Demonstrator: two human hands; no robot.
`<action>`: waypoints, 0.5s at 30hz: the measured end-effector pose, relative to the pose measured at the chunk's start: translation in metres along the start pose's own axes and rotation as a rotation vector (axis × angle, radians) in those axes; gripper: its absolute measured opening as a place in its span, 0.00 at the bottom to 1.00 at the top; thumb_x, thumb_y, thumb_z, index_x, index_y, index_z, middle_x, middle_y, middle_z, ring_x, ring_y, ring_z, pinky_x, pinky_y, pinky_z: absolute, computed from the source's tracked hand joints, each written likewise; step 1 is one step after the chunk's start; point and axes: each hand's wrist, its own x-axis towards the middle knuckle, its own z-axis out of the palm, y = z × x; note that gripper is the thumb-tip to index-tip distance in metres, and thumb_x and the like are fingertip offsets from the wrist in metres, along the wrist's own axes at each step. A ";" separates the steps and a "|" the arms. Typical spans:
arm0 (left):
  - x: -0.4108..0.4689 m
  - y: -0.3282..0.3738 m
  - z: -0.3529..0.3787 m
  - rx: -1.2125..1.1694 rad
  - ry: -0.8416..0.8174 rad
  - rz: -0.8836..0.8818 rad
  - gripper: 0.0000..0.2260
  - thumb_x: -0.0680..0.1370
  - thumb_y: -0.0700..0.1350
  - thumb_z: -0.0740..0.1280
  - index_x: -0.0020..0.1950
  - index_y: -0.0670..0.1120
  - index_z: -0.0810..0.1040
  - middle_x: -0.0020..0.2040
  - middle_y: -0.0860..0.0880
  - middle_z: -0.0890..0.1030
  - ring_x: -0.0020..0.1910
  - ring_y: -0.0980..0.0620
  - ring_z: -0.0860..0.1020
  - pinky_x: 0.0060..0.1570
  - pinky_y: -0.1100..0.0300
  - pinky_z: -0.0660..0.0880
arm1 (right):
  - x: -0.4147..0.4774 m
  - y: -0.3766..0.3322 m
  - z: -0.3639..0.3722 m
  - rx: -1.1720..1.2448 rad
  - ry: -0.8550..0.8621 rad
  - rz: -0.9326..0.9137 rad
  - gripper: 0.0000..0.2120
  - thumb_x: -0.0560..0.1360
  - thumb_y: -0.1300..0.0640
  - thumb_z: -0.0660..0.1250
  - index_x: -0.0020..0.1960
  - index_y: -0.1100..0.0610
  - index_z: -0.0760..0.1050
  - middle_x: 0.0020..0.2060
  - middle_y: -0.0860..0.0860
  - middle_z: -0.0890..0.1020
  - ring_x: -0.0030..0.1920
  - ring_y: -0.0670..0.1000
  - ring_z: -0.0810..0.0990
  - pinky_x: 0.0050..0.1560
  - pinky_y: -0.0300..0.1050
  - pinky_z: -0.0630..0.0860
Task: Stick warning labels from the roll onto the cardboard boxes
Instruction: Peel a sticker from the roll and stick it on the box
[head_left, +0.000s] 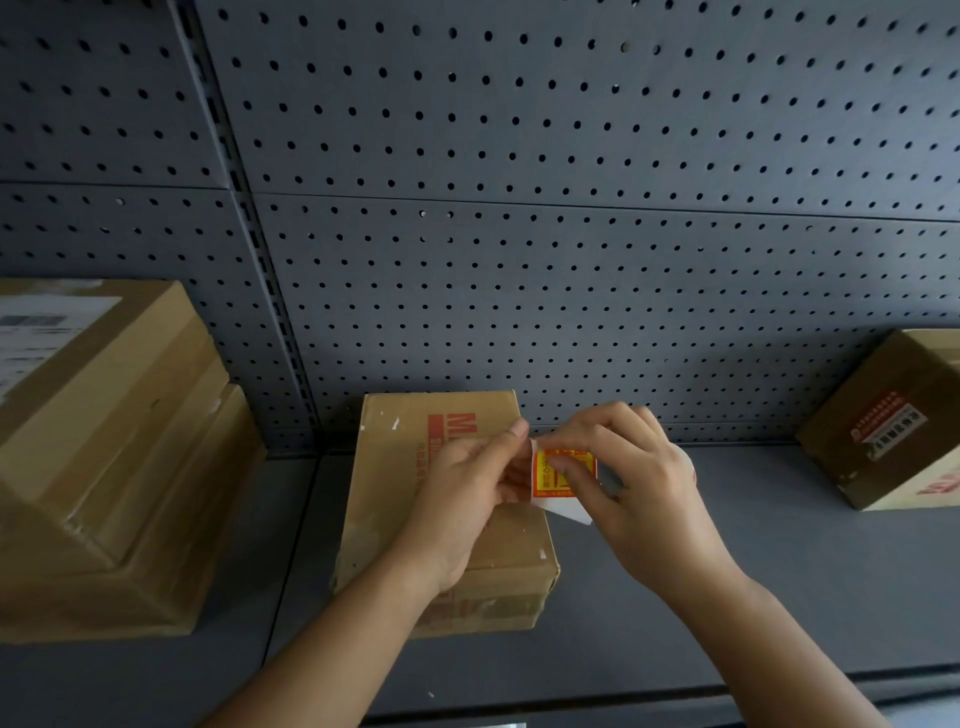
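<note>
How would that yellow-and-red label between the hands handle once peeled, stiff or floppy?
Probably floppy: the label and its white backing look paper-thin, bending between the left hand and right hand. Likely very light: fingertip pinches carry it. It may cling to skin.

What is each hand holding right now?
Left hand: pinches the left edge of the warning label.
Right hand: pinches the same label, fingers across its face.
</note>
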 end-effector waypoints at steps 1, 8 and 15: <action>0.000 0.000 0.000 -0.008 0.005 -0.002 0.18 0.83 0.50 0.62 0.41 0.48 0.87 0.41 0.45 0.86 0.44 0.50 0.84 0.48 0.56 0.80 | -0.001 -0.001 0.000 0.000 0.009 0.003 0.07 0.76 0.58 0.74 0.52 0.48 0.83 0.49 0.42 0.78 0.49 0.47 0.75 0.49 0.32 0.67; 0.000 0.000 -0.001 -0.016 -0.046 0.028 0.12 0.79 0.50 0.67 0.45 0.46 0.88 0.43 0.45 0.86 0.43 0.51 0.84 0.48 0.57 0.80 | -0.006 -0.005 -0.003 0.071 -0.018 0.012 0.05 0.76 0.60 0.73 0.49 0.51 0.82 0.50 0.43 0.79 0.52 0.46 0.75 0.55 0.28 0.66; 0.003 -0.005 -0.001 0.047 0.021 0.002 0.11 0.82 0.44 0.66 0.45 0.46 0.87 0.42 0.46 0.86 0.42 0.53 0.82 0.50 0.53 0.78 | -0.012 -0.011 -0.012 0.146 -0.005 -0.001 0.03 0.77 0.60 0.70 0.48 0.53 0.80 0.48 0.42 0.80 0.52 0.48 0.77 0.50 0.43 0.74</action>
